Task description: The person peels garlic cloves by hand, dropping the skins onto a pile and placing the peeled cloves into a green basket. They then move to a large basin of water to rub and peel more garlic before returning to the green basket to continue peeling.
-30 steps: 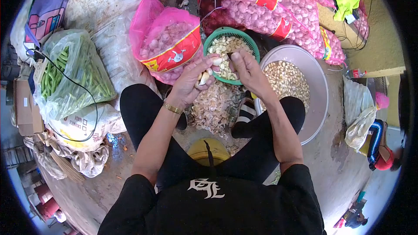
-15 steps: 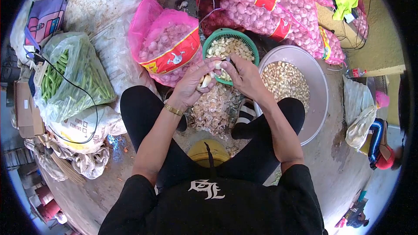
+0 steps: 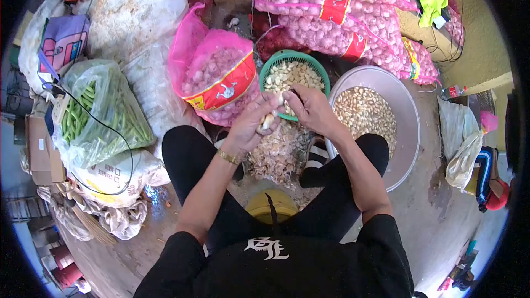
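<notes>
My left hand (image 3: 248,126) is closed around several garlic cloves (image 3: 268,121), with one clove pinched at its fingertips. Meeting it there, my right hand (image 3: 312,109) is closed on what looks like a small knife (image 3: 296,95), mostly hidden by the fingers. Just beyond both hands stands a green basket (image 3: 327,80) holding peeled cloves (image 3: 292,74). Below them, between my feet, lies a heap of garlic skins (image 3: 276,152). To the right, a wide pale basin (image 3: 406,149) contains many cloves (image 3: 364,113), brownish and cream.
An open pink mesh sack of garlic (image 3: 215,69) stands front left; filled garlic sacks (image 3: 353,27) are stacked at the back. Farther left, a clear bag of green pods (image 3: 105,113) rests on a white sack (image 3: 124,171). A yellow seat (image 3: 270,204) is beneath me.
The whole view has shifted slightly down and right. My hands stay together at the clove, the right hand's fingers turned a little; the left still holds its cloves.
</notes>
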### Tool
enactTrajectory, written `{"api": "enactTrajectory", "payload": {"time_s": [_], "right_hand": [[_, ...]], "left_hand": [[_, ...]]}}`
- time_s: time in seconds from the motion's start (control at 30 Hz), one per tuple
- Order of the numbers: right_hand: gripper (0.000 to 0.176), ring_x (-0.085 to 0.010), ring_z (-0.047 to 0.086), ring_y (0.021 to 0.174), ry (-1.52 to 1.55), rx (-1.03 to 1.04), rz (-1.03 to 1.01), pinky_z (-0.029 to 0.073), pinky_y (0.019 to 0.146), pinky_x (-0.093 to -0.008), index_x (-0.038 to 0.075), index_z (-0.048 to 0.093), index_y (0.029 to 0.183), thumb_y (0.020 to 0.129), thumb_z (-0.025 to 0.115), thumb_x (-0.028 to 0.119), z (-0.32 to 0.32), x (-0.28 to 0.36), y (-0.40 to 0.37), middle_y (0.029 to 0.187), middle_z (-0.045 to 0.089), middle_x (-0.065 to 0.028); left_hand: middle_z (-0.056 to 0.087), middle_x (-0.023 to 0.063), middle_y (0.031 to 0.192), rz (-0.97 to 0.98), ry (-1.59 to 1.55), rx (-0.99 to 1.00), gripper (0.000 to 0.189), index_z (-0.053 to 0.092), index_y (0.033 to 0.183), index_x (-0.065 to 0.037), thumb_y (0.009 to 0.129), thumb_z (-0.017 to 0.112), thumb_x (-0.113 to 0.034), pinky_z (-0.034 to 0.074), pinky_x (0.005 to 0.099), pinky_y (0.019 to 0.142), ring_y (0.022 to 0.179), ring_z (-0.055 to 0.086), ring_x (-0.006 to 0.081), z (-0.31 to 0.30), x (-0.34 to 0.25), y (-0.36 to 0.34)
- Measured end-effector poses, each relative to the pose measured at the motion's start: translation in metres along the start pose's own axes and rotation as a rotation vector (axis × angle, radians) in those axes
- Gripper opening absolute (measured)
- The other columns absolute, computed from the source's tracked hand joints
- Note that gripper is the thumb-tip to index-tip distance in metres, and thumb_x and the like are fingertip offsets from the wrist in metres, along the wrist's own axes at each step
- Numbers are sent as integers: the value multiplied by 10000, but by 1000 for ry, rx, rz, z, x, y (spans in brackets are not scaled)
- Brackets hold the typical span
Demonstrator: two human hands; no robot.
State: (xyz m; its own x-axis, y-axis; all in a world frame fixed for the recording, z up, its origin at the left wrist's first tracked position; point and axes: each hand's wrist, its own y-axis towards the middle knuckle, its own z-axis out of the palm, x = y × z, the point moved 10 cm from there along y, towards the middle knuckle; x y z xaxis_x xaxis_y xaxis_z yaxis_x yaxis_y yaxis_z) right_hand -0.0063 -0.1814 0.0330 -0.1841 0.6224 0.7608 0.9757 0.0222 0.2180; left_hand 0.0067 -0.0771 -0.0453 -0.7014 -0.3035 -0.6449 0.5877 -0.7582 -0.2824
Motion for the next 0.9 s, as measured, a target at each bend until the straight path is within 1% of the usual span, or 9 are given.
{"api": "enactTrajectory", "payload": {"time_s": [0.1,0.17,0.33,0.47,0.53,0.67,0.73,0.9], "right_hand": [[263,-406,568,620,14,-40,-29,423,553,-461,19,550,827,931,571,259,-6,6,2,659,556,-216],[260,-411,572,630,1,-22,-38,426,560,-469,22,548,830,931,571,261,-7,7,3,659,558,-216],[270,-418,577,638,-83,-6,-61,433,561,-473,26,532,848,932,565,280,-7,12,1,661,560,-214],[275,-423,575,635,-111,-19,-73,430,554,-479,29,525,851,931,565,288,-3,10,-2,661,558,-217],[277,-422,574,630,-44,-3,-110,429,548,-481,34,525,847,928,571,295,1,15,-5,657,558,-219],[294,-423,573,621,-12,62,-123,428,541,-482,36,524,844,924,579,313,5,22,-7,648,557,-216],[293,-415,579,605,-101,79,-193,433,535,-485,44,521,867,920,584,325,7,28,-9,642,567,-202],[288,-399,595,597,-180,122,-220,452,532,-485,62,526,932,918,577,346,12,30,-12,637,584,-183]], "left_hand": [[597,26,825,58,4,-23,213,541,1089,-96,939,618,-226,365,156,419,557,538,70,9,-5,-4],[597,28,832,68,13,-44,215,542,1097,-94,945,610,-228,369,152,423,562,543,69,13,-10,-6],[588,25,815,109,80,24,208,534,1123,-80,958,581,-197,380,157,431,551,539,72,16,-13,-2],[577,21,807,150,48,79,208,514,1147,-86,965,560,-173,395,167,436,553,540,67,17,-8,-1],[573,14,836,191,-88,76,217,493,1170,-96,970,546,-161,414,181,442,607,561,64,11,-12,2],[577,2,877,214,-133,20,221,486,1175,-101,970,544,-158,428,187,448,670,578,65,10,-17,1],[584,-9,908,187,-166,52,216,493,1171,-108,969,547,-164,444,190,466,707,584,61,13,-13,-1],[589,-3,910,204,-108,40,218,499,1165,-112,967,556,-183,455,194,488,710,583,53,9,-12,-2]]}}
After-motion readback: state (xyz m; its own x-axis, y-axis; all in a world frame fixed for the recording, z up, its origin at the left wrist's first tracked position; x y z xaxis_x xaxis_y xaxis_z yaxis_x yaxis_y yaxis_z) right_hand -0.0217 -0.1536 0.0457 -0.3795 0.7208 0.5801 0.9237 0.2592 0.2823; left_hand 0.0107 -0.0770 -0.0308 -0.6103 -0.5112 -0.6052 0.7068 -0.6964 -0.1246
